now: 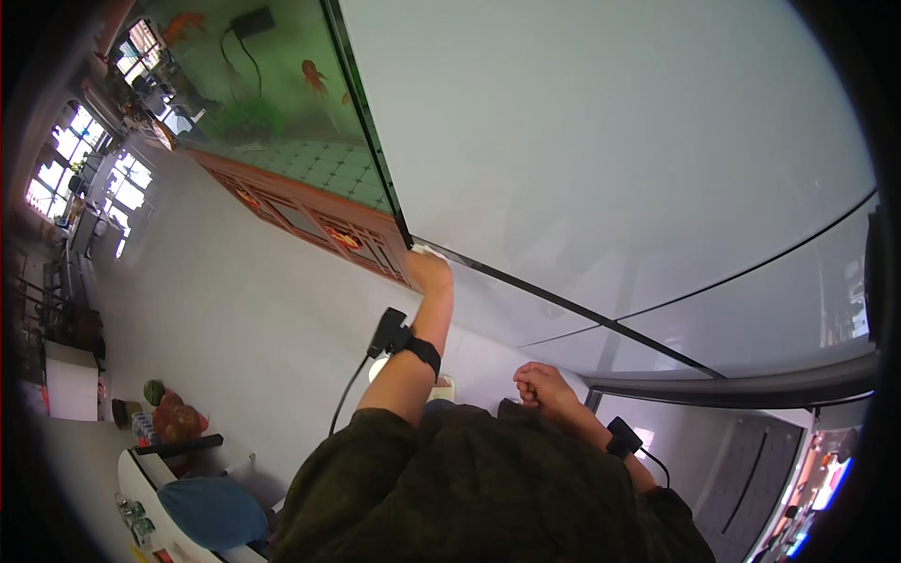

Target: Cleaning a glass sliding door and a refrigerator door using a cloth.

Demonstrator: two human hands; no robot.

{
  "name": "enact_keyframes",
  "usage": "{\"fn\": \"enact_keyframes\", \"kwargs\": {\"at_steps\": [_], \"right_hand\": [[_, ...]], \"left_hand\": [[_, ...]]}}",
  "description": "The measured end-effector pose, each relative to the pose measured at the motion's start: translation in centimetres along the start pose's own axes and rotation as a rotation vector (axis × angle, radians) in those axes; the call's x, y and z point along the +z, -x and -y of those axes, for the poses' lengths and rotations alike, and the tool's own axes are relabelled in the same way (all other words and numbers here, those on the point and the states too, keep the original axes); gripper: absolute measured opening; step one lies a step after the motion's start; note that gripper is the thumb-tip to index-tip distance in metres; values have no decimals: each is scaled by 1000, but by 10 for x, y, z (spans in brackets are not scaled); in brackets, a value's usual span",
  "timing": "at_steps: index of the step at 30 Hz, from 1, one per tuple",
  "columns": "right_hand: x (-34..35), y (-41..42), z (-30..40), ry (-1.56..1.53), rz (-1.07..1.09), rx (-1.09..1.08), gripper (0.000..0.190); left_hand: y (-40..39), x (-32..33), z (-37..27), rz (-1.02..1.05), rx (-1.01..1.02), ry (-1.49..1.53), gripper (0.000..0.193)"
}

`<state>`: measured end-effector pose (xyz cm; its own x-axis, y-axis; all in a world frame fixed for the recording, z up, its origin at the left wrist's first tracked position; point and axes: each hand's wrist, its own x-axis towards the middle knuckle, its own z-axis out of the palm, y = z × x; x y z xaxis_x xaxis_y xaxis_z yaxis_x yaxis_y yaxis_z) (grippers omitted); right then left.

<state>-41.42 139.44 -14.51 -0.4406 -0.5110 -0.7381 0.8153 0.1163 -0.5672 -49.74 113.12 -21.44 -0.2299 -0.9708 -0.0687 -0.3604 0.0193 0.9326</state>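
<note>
My left hand [429, 271] is raised to the corner of a glossy pale wall panel [598, 155], pressing a white cloth or tissue [426, 250] against the dark trim strip [542, 290]. The fingers are mostly hidden behind the back of the hand. That corner meets the lower end of the dark edge of a fish tank [281, 91] with goldfish. My right hand [542, 386] is held near my body, below the trim, with its fingers curled; no object shows in it. A black strapped device is on each forearm.
Under the tank stands a carved wooden cabinet [303, 218]. At the lower left are a blue cushion [212, 512], a white table with glasses [137, 521], a red net bag of produce [177, 416] and a watermelon [153, 392]. A doorway [746, 464] is at the lower right.
</note>
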Motion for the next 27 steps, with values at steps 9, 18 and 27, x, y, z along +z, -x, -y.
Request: {"fn": "enact_keyframes", "kwargs": {"at_steps": [9,18,27], "right_hand": [[2,-5,-1,128,15,-19,8],[-20,-2,3,111,36,-44,7],[-29,11,7,176,58,-33,8]], "left_hand": [[7,-22,-23,78,77,254,31],[51,-31,-74,-69,290,430,36],[58,-33,-95,17,560,254,55]]}}
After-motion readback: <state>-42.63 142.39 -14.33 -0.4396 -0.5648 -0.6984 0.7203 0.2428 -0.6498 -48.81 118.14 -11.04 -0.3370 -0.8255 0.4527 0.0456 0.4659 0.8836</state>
